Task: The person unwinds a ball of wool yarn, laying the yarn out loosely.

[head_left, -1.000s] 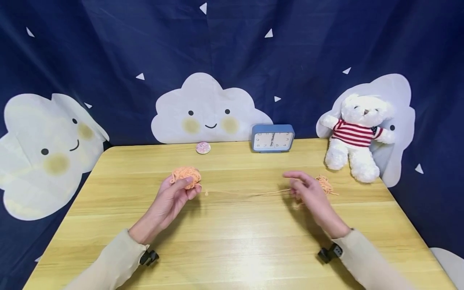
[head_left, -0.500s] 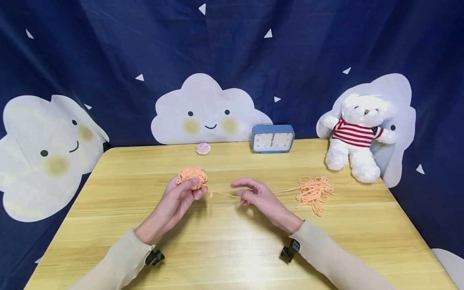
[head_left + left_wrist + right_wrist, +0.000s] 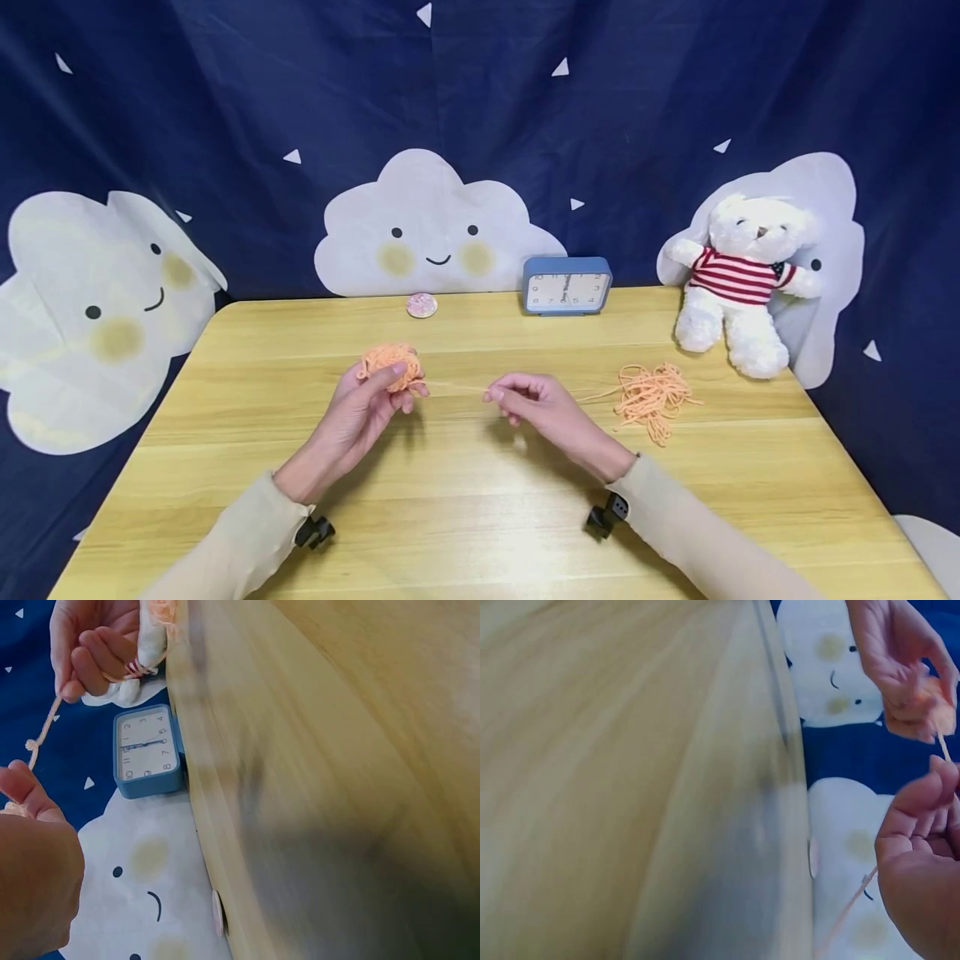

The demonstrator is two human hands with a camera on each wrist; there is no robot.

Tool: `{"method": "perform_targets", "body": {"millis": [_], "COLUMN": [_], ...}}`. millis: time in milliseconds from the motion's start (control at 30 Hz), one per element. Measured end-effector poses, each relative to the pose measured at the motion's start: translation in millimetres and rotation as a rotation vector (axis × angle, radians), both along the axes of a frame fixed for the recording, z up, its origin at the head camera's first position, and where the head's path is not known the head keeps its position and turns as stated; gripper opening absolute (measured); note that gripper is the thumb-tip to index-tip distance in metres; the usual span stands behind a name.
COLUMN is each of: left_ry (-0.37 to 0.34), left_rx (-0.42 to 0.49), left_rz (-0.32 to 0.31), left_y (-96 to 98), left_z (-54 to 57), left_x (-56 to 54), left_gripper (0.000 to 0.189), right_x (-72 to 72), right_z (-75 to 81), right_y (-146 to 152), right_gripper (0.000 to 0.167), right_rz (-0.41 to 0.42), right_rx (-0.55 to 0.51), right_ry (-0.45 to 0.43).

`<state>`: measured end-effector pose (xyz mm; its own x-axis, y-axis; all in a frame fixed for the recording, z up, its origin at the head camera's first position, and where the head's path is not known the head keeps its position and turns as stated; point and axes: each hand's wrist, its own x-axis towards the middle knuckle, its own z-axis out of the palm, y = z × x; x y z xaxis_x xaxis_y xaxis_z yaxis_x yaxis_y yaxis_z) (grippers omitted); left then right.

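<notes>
My left hand (image 3: 367, 408) grips a ball of orange yarn (image 3: 392, 367), the thumb lying across its front. From the ball a strand (image 3: 457, 387) runs to my right hand (image 3: 543, 408), which pinches it between thumb and forefinger. Past the right hand the strand carries on to a loose heap of orange yarn (image 3: 652, 400) on the table. A small knot (image 3: 31, 745) shows on the strand between the hands in the left wrist view. In the right wrist view the yarn ball (image 3: 936, 705) is partly covered by the left hand's fingers.
A blue clock (image 3: 567, 286) stands at the table's back edge. Left of it is a round pink patterned disc (image 3: 422, 305). A white teddy bear (image 3: 738, 283) in a striped shirt sits at the back right of the wooden table (image 3: 480, 500).
My right hand has come leftward from the yarn heap toward the ball, uncovering the heap. Its fingers have closed on the strand, which now runs straighter. The left hand has shifted only slightly.
</notes>
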<state>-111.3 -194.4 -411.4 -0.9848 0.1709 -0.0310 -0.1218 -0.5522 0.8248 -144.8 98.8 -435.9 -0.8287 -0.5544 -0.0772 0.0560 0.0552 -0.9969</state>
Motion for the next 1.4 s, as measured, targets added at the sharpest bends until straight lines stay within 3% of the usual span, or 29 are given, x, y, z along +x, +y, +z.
{"method": "perform_targets", "body": {"millis": [267,533,800,900,1167,1400], "left_ry": [-0.009,0.003,0.017,0.015,-0.01,0.001], "left_rx": [-0.029,0.048,0.048,0.05,0.049,0.079], "left_rz": [-0.011,-0.048,-0.104,-0.095,-0.05,-0.063], "left_y": [-8.1,-14.8,-17.8,-19.2,-21.6,-22.1], "left_z": [-2.3,-4.3,-6.9,-8.0,-9.7,-9.9], "left_x": [-0.2,0.1,1.2,2.0,3.0,3.0], "left_gripper": [0.025,0.02,0.02,0.02,0.021,0.02], "right_x": [-2.7,-3.4,-11.7,-14.3,-16.8,-17.5], "right_z": [8.9,17.1,16.6,15.9,16.6,18.3], "right_y": [32.1,56.5,82.5,93.5,127.4,149.6], "right_gripper": [0.024,0.023,0.015,0.018,0.02,0.021], "right_rz": [-0.167,-0.289,-0.397,-0.421,-0.513,-0.56], "right_rx": [-0.029,-0.086,-0.271,-0.336,-0.385,-0.428], "right_ry": [0.024,0.097,0.106,0.104,0.094,0.095]}}
